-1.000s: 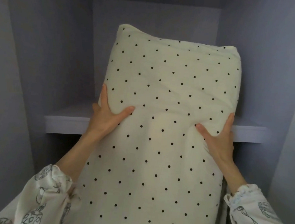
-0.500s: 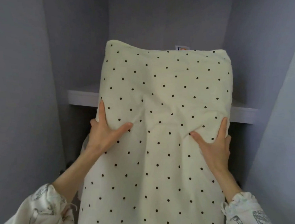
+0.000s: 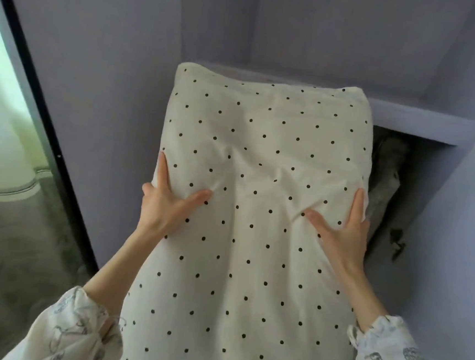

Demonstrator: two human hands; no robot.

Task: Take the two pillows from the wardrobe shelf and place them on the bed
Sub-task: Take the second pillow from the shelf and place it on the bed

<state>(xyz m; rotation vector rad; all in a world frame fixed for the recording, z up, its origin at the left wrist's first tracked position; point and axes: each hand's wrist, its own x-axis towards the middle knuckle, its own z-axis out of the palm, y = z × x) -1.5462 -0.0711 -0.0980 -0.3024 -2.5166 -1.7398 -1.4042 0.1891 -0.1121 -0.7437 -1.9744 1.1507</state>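
A cream pillow with small black dots (image 3: 261, 153) fills the middle of the view, held upright in front of me. My left hand (image 3: 168, 202) grips its left edge, thumb on the front and fingers wrapped behind. My right hand (image 3: 341, 229) grips the right edge the same way. The pillow's top hides part of the lilac wardrobe shelf (image 3: 425, 121) behind it. No second pillow and no bed can be seen.
The lilac wardrobe side panel (image 3: 110, 82) stands at the left, the other wall at the right. Dark grey fabric (image 3: 386, 175) sits under the shelf. A black-framed mirrored door (image 3: 17, 160) is at the far left.
The pillow has come out and down from the shelf toward me. The view has swung left, bringing the black-framed door into sight. Both hands keep the same grip.
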